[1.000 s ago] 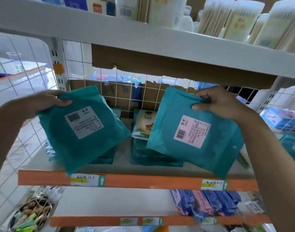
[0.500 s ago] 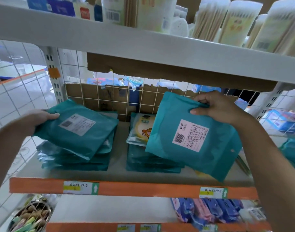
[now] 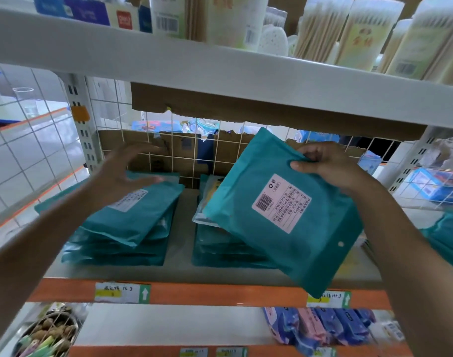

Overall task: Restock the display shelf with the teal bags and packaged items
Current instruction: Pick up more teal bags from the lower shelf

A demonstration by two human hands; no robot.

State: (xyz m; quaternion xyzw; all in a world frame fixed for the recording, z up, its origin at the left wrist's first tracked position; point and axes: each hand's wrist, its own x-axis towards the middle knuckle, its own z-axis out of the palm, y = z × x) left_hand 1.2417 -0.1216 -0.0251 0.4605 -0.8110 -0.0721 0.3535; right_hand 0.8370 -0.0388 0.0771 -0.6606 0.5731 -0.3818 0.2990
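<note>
I am pinching the top edge of a teal bag (image 3: 284,228) with my right hand (image 3: 326,167), thumb on the front and fingers curling behind, and the bag is hanging tilted with its pink barcode label (image 3: 280,203) facing me. It is hovering in front of the middle stack of teal bags (image 3: 220,253), which is lying at the middle of the shelf (image 3: 185,240), and its lower corner is reaching down across the orange front edge (image 3: 220,292) beside the right price tag (image 3: 333,301). A clear packaged item (image 3: 208,199) with a yellow print is lying on top of that middle stack, half hidden behind the bag I am holding. My left hand (image 3: 127,171) is showing blurred, its fingers spreading loose and gripping nothing, just above the left stack of teal bags (image 3: 122,228) lying toward the shelf's left end; whether it is touching the top bag I cannot tell. A wire grid (image 3: 168,153) is backing the shelf, tubs of cotton swabs (image 3: 369,37) are standing on the shelf above, and blue and pink packs (image 3: 323,328) are lying on the one below
</note>
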